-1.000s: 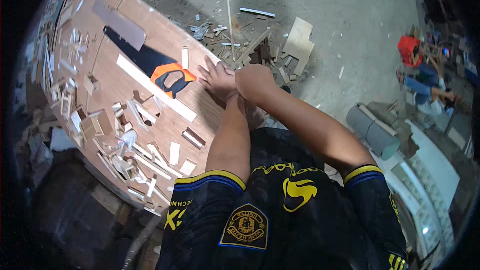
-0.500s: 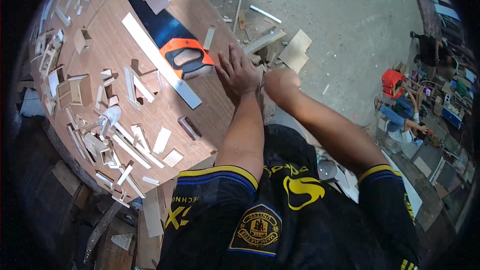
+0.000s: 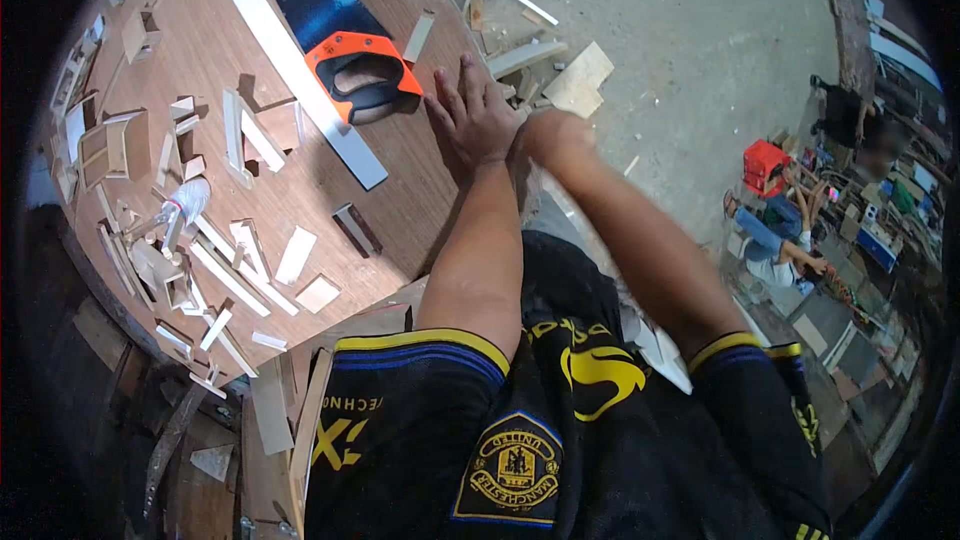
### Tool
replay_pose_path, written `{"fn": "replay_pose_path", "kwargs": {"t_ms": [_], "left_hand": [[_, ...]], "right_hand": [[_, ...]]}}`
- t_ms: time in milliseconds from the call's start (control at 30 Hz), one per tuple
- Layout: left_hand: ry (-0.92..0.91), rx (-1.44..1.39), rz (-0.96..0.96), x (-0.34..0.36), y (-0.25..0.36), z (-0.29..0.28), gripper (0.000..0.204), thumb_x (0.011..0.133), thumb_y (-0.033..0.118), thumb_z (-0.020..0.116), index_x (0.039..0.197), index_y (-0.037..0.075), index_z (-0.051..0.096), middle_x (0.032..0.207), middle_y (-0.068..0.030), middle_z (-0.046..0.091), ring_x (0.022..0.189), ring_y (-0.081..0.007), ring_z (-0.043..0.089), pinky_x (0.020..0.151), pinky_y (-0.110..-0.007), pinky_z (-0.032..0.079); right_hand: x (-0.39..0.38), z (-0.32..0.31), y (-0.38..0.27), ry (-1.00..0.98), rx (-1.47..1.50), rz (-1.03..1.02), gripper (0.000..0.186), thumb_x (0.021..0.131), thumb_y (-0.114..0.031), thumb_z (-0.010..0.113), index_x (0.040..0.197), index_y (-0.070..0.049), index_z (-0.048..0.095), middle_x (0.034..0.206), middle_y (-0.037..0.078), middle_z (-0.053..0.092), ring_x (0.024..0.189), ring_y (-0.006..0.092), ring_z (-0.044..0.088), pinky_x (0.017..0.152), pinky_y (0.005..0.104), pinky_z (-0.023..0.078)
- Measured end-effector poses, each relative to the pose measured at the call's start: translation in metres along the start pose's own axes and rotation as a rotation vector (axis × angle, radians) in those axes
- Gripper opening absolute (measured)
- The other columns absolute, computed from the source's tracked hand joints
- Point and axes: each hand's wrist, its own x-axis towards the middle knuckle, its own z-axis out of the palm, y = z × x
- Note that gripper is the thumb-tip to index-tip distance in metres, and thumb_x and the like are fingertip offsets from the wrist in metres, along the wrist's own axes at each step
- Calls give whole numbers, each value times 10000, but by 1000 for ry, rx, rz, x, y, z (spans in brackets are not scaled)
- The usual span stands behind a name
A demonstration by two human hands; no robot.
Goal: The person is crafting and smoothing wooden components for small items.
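My left hand [image 3: 478, 122] lies on the wooden tabletop [image 3: 440, 190] at its right edge, palm down with the fingers spread. Close beside it, just past that edge, my right hand [image 3: 558, 136] is curled into a fist. Motion blurs it a little, and whatever it grips is hidden. A handsaw [image 3: 362, 75] with an orange and black handle rests to the left of my left hand, touching neither hand. Partly under its handle runs a long white strip [image 3: 310, 90]. A short pale strip [image 3: 419, 37] lies between the saw and the table edge.
Many small wood offcuts and little box-like pieces [image 3: 115, 150] crowd the table's left side. A dark-edged block [image 3: 357, 229] sits nearer me. On the floor beyond the right edge are scrap boards [image 3: 580, 80]. Far right, a person [image 3: 775, 240] sits near a red crate [image 3: 766, 168].
The whole view has shifted, so the table and saw appear slightly higher and further left. My left hand stays flat at the edge; my right fist stays close beside it.
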Motion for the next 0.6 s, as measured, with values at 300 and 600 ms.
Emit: {"fn": "replay_pose_path", "kwargs": {"t_ms": [300, 600], "left_hand": [[-69, 66, -56, 6, -15, -15, 485, 837, 261, 613, 1304, 133, 584, 1484, 0, 437, 1424, -368, 295, 1145, -624, 142], [-86, 31, -35, -1, -7, -15, 451, 856, 276, 564, 1279, 120, 577, 1502, -23, 409, 1436, -393, 258, 1135, -652, 138]], "right_hand": [[-53, -39, 15, 60, 27, -269, 251, 868, -108, 503, 1006, -7, 687, 988, 236, 693, 941, 364, 682, 803, 420, 554], [-65, -46, -4, 147, -111, -221, 230, 878, -127, 517, 953, -57, 722, 969, 171, 720, 902, 299, 713, 758, 395, 573]]}}
